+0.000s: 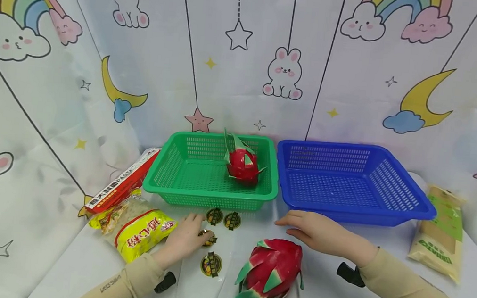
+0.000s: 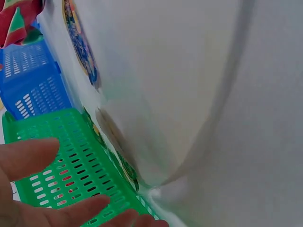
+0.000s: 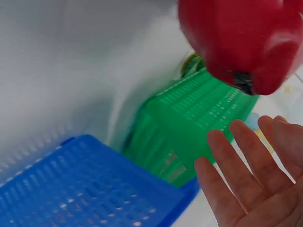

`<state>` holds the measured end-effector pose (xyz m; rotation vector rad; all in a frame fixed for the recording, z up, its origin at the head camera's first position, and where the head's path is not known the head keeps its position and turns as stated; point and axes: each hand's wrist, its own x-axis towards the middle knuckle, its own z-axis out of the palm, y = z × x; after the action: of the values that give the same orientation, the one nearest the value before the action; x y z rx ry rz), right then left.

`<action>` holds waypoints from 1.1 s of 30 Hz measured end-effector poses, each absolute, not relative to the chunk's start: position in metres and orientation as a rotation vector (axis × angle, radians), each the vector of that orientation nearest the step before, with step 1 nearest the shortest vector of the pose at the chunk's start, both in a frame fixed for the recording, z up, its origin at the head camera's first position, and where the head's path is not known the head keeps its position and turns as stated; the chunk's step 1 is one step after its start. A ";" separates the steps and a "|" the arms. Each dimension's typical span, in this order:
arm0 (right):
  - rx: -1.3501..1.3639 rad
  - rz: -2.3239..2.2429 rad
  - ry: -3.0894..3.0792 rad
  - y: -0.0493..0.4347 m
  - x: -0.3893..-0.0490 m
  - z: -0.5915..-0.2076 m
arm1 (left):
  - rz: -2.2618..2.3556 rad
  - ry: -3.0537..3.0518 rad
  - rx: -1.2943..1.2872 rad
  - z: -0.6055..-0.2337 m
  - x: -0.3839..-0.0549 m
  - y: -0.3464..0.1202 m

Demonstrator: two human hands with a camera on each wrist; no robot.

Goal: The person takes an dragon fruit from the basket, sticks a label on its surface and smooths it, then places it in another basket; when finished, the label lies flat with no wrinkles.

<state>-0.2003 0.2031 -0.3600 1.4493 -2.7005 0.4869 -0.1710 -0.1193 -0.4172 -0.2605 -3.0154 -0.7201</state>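
White worktop (image 1: 323, 293), cartoon-print backdrop (image 1: 236, 82). Green basket (image 1: 212, 200): dragon fruit (image 1: 243, 164). Blue basket (image 1: 343, 216) alongside. Left hand (image 1: 186, 236), relaxed, by stickered strip (image 1: 200, 292); right hand (image 1: 318, 231), relaxed, near second dragon fruit (image 1: 277, 266).

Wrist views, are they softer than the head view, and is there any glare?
Yes: in the head view, lettering on the yellow bag is crisp; in the left wrist view, the white packet looks blurred; in the right wrist view, the blue basket is soft and the dragon fruit carries a pale glare patch.
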 end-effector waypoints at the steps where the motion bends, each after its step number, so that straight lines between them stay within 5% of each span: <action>1: 1.454 0.475 -2.695 0.201 -0.200 -0.358 | -0.695 -3.026 -0.264 -0.418 -0.170 -0.120; 33: 1.618 0.260 -2.517 0.161 -0.189 -0.341 | -0.257 -2.980 -0.477 -0.432 -0.157 -0.113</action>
<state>-0.1892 0.1613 -0.3411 1.6181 -2.5168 0.2598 -0.1570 -0.1134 -0.4316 -0.4765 -2.9804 -0.2571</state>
